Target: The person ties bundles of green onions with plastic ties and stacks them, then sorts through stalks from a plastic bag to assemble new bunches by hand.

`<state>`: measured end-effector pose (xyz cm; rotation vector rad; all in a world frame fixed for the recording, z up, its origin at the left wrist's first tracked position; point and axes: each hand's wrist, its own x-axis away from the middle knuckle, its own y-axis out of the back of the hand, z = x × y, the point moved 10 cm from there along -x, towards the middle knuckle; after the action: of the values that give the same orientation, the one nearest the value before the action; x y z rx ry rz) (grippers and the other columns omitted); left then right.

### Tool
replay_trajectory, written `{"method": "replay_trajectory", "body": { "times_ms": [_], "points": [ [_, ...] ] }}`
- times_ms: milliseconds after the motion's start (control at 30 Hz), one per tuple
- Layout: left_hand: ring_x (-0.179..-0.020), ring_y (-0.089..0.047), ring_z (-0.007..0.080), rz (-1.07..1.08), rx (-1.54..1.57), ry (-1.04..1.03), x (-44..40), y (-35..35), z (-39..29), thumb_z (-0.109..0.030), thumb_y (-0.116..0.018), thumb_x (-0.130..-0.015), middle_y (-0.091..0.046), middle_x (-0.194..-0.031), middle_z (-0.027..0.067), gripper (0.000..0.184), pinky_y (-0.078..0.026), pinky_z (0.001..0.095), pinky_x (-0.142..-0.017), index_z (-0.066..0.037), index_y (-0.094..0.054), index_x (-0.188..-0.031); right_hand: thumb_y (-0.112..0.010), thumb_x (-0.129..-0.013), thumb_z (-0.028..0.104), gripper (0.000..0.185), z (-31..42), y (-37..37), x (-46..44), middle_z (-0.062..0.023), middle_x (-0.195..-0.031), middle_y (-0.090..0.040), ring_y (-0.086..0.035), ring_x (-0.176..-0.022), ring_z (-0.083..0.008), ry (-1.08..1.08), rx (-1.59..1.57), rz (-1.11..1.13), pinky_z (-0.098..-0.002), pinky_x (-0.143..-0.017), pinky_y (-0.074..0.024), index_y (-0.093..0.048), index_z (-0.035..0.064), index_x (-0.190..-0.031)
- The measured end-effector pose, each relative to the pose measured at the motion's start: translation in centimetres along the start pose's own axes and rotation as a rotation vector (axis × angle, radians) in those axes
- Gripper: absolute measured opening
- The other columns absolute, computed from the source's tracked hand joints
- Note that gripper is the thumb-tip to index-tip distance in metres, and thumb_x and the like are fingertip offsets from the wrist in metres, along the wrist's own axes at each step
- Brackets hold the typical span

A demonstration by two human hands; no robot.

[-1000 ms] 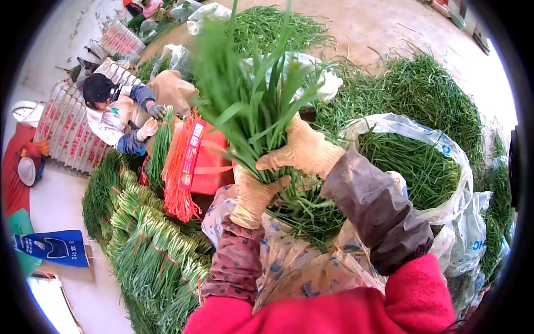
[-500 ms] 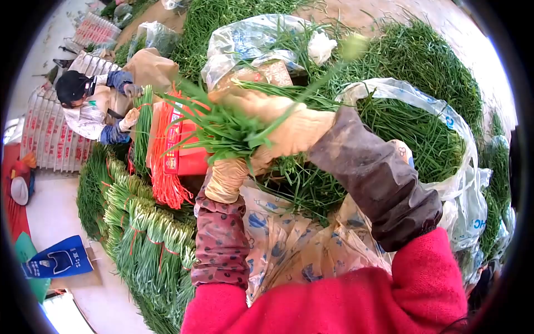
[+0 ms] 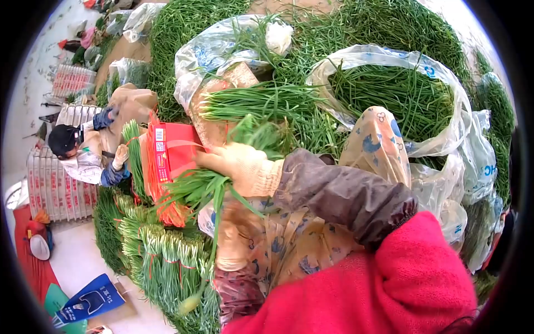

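Note:
My left hand (image 3: 232, 242), in a pale glove and slightly blurred, grips a bunch of Chinese chives (image 3: 203, 189) low in front of me. Green leaf ends spill out above it, and one long stalk hangs down past the wrist. Just above the bunch, my gloved right hand (image 3: 242, 167) reaches left to the red box (image 3: 183, 147). Its fingers are pressed together where a blurred thin red tie meets them. More red ties (image 3: 169, 209) hang over the box's near side. Behind the right hand, some blurred greens (image 3: 256, 133) show.
Loose chives (image 3: 267, 103) lie on a patterned board beyond my hands. An open plastic bag (image 3: 384, 53) of greens stands to the right. Tied bundles (image 3: 167, 250) are stacked at lower left. A co-worker (image 3: 80, 153) handles greens behind the red box.
My right hand has moved left and down to the red box. My left hand has lowered with the bunch. The view has shifted, and loose chives on the board now show clearly.

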<state>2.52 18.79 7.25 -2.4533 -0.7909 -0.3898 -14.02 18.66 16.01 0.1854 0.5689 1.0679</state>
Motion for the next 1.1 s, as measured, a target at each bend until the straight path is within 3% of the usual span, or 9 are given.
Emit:
{"method": "replay_trajectory", "body": {
  "times_ms": [133,333,700,800,867,933,1000,1067,1100],
  "points": [
    [-0.07,-0.06,0.0234,0.053,0.135,0.22,2.5,-3.2,5.2,-0.07,-0.06,-0.072,-0.062,-0.081,0.0061,0.08,-0.047,0.0349,-0.061,-0.005,-0.049,-0.119,-0.061,-0.064,0.018,0.043,2.9,-2.6,3.9,-0.0105,-0.085,-0.057,-0.058,-0.079,-0.0332,0.216,0.022,0.056,-0.043,-0.068,-0.0455,-0.055,0.0109,-0.106],
    [-0.069,-0.055,0.0196,0.026,0.351,0.234,3.5,-3.5,5.9,-0.058,-0.06,-0.075,-0.059,-0.09,0.0082,0.075,-0.045,0.0318,-0.06,-0.003,-0.043,-0.123,-0.052,-0.074,0.021,0.027,9.0,-3.6,8.6,-0.0004,-0.074,-0.052,-0.057,-0.071,-0.0193,0.493,0.192,-0.043,-0.0332,-0.066,-0.0441,-0.057,0.0138,-0.099],
    [-0.066,-0.046,0.0128,0.138,0.57,0.287,3.5,-4.1,5.3,-0.036,-0.059,-0.081,-0.055,-0.108,0.0121,0.069,-0.042,0.026,-0.059,0.002,-0.031,-0.132,-0.053,-0.075,0.022,0.016,13.0,-9.3,14.7,-0.0001,-0.072,-0.055,-0.057,-0.068,-0.0212,0.719,0.14,0.311,-0.0342,-0.066,-0.0445,-0.057,0.0121,-0.087],
    [-0.065,-0.044,0.0109,0.178,0.651,0.293,3.1,-4.4,4.2,-0.03,-0.059,-0.083,-0.053,-0.112,0.0132,0.069,-0.041,0.0244,-0.059,0.003,-0.028,-0.134,-0.054,-0.075,0.024,0.015,14.5,-8.3,15.1,-0.003,-0.08,-0.058,-0.058,-0.079,-0.0206,0.79,0.058,0.286,-0.0348,-0.07,-0.0429,-0.055,0.011,-0.081],
    [-0.065,-0.042,0.0096,0.194,0.708,0.301,2.9,-3.9,3.8,-0.026,-0.059,-0.084,-0.052,-0.115,0.0139,0.069,-0.041,0.0234,-0.059,0.004,-0.026,-0.136,-0.059,-0.076,0.019,0.019,15.1,-6.7,15.7,-0.0049,-0.091,-0.062,-0.059,-0.087,-0.0234,0.737,-0.174,0.391,-0.0363,-0.079,-0.0436,-0.059,0.0091,-0.092],
    [-0.065,-0.041,0.0084,0.211,0.773,0.323,2.7,-3.7,3.1,-0.022,-0.059,-0.085,-0.051,-0.119,0.0146,0.069,-0.04,0.0223,-0.059,0.005,-0.024,-0.137,-0.064,-0.077,0.011,0.026,12.3,-1.5,13.7,-0.0057,-0.096,-0.065,-0.06,-0.094,-0.0228,0.366,-0.872,0.352,-0.0355,-0.084,-0.0458,-0.062,0.0084,-0.102],
    [-0.064,-0.039,0.0072,0.218,0.747,0.288,2.2,-3.1,2.3,-0.018,-0.059,-0.086,-0.051,-0.122,0.0153,0.069,-0.039,0.0213,-0.059,0.006,-0.022,-0.139,-0.067,-0.077,0.006,0.03,5.3,-3.2,14.4,-0.0056,-0.095,-0.067,-0.062,-0.092,-0.0209,-0.294,-1.035,0.453,-0.032,-0.081,-0.0491,-0.064,0.0086,-0.106],
    [-0.063,-0.039,0.0064,0.19,0.524,0.135,1.3,-2.0,0.6,-0.009,-0.059,-0.084,-0.051,-0.121,0.0134,0.064,-0.037,0.0177,-0.054,0.006,-0.027,-0.137,-0.065,-0.078,0.011,0.027,-0.7,-1.5,15.0,-0.0028,-0.089,-0.066,-0.062,-0.081,-0.0113,-0.571,-0.745,0.154,-0.0254,-0.077,-0.05,-0.062,0.0051,-0.104],
    [-0.062,-0.039,0.0065,0.16,0.504,0.151,1.3,-1.9,0.4,-0.009,-0.059,-0.083,-0.051,-0.121,0.0136,0.061,-0.037,0.018,-0.052,0.005,-0.031,-0.135,-0.066,-0.079,0.014,0.026,-1.9,-1.5,15.1,-0.0018,-0.087,-0.065,-0.06,-0.077,-0.0101,-0.67,-0.878,0.051,-0.0249,-0.073,-0.0495,-0.062,0.0046,-0.103]
  ]
}}
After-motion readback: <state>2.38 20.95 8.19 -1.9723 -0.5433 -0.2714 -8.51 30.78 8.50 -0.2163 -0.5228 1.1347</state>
